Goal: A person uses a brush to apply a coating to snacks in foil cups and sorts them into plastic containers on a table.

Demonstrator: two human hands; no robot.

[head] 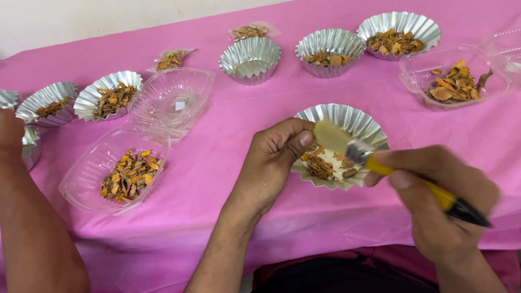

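The left hand (274, 158) is gripping the foil cup (342, 145) rim. The right hand (444, 203) is gripping a yellow-handled brush (392, 170) over it. A pink cloth is covering the desk (263, 183).

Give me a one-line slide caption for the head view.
Left hand steadies a foil cup of dried orange chips while right hand works a yellow-handled brush inside it.

Fluted foil cup (358, 123) tilted at table edge, orange-brown dried pieces inside; yellow-handled brush (392, 170) bristles over it.

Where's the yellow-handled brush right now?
Head view, lower right: the right hand holds the brush, bristles over the foil cup steadied by the left hand.
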